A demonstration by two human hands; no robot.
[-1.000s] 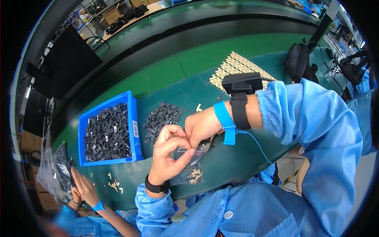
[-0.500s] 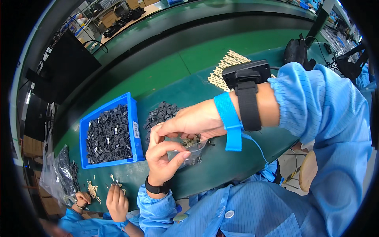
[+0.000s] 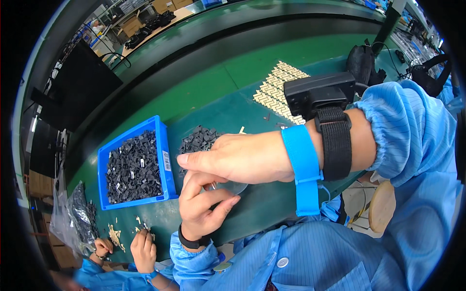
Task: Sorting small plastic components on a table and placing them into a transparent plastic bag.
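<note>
My left hand (image 3: 206,206) is closed, its fingers curled toward the thumb; whatever they hold is too small or too hidden to make out. Over its fingertips lies my right hand (image 3: 252,157), back upward, thumb stretched to the left and the other fingers out of sight beneath. A clear plastic cup (image 3: 237,187) shows only in part under my right hand. Just beyond the hands is a loose pile of small black plastic parts (image 3: 196,140). A small cream piece (image 3: 242,130) shows at the far side of my right hand.
A blue bin (image 3: 171,179) full of black parts stands to the left. Cream pieces in a herringbone array (image 3: 274,89) lie at the back right. At lower left, a co-worker's hand (image 3: 144,252) is beside scattered cream pieces (image 3: 115,236), near a plastic bag (image 3: 80,213).
My right hand has turned back-upward and now covers more of the cup and of my left fingers. My left hand has barely moved.
</note>
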